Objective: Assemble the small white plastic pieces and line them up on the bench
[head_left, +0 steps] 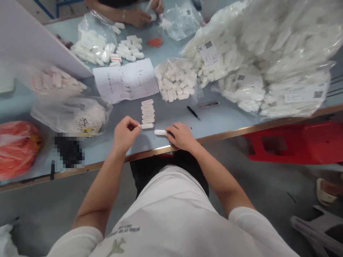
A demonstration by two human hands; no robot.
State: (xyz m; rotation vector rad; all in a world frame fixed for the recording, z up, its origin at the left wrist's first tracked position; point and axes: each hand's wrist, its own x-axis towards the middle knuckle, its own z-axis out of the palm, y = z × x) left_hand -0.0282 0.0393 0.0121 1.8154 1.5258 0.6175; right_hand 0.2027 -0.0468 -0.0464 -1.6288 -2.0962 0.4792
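A short column of small white plastic casings (pixel 148 110) lies on the blue-grey table in front of me. My left hand (pixel 126 134) is closed, thumb and forefinger pinched at the left end of the nearest casing (pixel 147 126). Just right of that column, my right hand (pixel 182 136) grips another white casing (pixel 160 132) by its right end, close to the table's front edge. This one shows a row of small dark marks. The right fingertips are partly hidden behind the hand.
Beyond the column lie a printed sheet (pixel 127 81) and a bag of white parts (pixel 175 80). A black pen-like tool (pixel 193 112) and tweezers (pixel 209 104) are to the right. Large bags (pixel 238 46) fill the back right. Across the table, another person's hands (pixel 140 18) work. A red stool (pixel 284 142) stands right.
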